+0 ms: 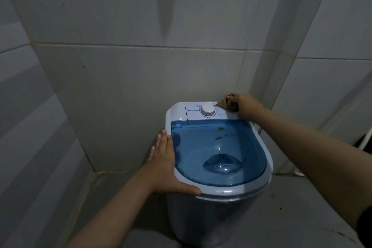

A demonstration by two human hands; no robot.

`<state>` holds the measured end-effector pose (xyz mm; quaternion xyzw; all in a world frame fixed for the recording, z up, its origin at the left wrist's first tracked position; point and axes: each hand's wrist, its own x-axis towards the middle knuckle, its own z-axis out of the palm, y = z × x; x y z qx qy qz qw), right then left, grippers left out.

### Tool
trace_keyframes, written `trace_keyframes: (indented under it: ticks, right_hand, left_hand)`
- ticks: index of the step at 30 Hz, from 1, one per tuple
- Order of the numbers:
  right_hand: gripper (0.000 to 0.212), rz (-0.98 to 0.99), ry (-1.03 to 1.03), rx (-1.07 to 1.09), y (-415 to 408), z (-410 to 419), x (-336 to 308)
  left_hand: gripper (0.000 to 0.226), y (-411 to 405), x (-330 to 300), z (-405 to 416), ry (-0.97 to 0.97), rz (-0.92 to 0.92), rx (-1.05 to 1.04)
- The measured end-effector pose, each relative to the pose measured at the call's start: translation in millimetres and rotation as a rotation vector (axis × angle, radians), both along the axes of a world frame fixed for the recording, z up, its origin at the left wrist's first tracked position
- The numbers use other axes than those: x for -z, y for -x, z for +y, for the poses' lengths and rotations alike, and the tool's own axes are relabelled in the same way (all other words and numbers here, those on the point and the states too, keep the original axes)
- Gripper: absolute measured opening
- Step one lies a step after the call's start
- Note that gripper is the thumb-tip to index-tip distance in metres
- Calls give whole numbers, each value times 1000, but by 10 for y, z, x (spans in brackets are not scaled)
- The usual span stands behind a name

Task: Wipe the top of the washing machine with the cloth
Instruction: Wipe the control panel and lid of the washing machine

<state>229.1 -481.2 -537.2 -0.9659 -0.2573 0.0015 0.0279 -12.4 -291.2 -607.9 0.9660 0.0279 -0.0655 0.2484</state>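
the right hand, fingers closed around the crumpled brown cloth at the far right of the small white washing machine, could knock the round white dial just left of it, while the left hand, fingers flat and open holding nothing, steadies the near left rim.

cloth: mostly hidden in right hand | panel print: seemingly illegible

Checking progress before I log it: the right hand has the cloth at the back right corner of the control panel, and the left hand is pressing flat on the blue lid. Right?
Not quite. In the head view the left hand rests on the washer's white rim, beside the blue lid, not on it. The right hand does hold the cloth there.
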Motion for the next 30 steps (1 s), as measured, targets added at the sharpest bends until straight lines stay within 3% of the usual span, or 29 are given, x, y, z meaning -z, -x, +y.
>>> trace_keyframes:
  ticks: [4,20,30]
  right_hand:
    - [43,13,-3,90,57,-209,50]
    - [64,-10,64,-57,721,-701,175]
    - [64,45,18,-68,1277,-940,248]
  left_hand:
    - [161,1,-6,-4,-4,0,-3]
    - [166,22,-51,-43,-18,-9,-15]
    - [168,31,-61,-48,-6,-16,-21]
